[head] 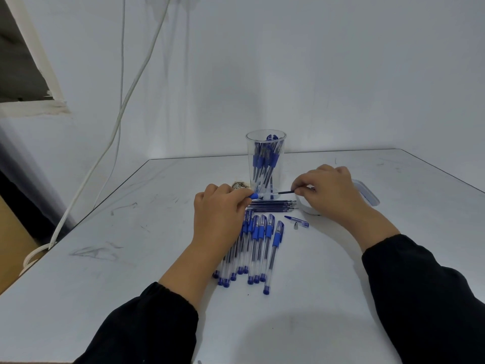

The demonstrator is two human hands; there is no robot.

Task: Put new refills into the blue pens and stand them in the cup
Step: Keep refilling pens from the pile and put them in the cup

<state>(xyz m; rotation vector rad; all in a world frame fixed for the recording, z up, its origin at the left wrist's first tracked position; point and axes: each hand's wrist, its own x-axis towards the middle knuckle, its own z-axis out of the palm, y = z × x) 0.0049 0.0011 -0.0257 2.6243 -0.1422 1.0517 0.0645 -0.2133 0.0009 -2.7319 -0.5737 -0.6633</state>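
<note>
My left hand (219, 214) covers the upper ends of the pens (258, 248) lying on the counter (393, 195). My right hand (328, 191) hides part of the white container (366, 193). A small speckled thing (239, 185) behind my left hand is too blurred to name.

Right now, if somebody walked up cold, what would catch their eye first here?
Probably the two hands at the table's middle: the left hand grips a pen barrel while the right hand pinches a refill sticking out of it. Just behind stands a clear cup holding blue pens, and nearer the person lies a row of pens, partly under the left wrist.
</note>
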